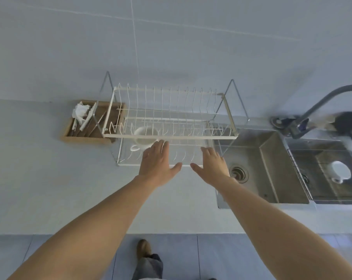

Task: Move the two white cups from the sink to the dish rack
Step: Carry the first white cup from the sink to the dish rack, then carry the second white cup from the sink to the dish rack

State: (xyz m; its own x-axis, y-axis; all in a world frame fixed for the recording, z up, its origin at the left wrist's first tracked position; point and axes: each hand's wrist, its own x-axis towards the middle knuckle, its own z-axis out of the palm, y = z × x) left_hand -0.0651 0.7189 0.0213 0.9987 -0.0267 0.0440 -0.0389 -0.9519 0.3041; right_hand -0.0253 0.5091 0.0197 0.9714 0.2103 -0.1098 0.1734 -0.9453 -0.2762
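One white cup (143,139) lies in the lower tier of the white wire dish rack (171,136), at its left end, with its handle toward the front. A second white cup (339,171) rests in the right basin of the steel sink (272,150). My left hand (158,160) hovers flat with fingers spread at the rack's front edge, its fingertips just right of the racked cup. My right hand (213,165) is flat and open beside it, over the rack's front right part. Neither hand holds anything.
A wooden tray (84,136) with utensils and a white cloth sits left of the rack. A grey faucet (312,110) arches over the sink at the right. A drain (238,173) lies in the left basin. The pale countertop runs along the front.
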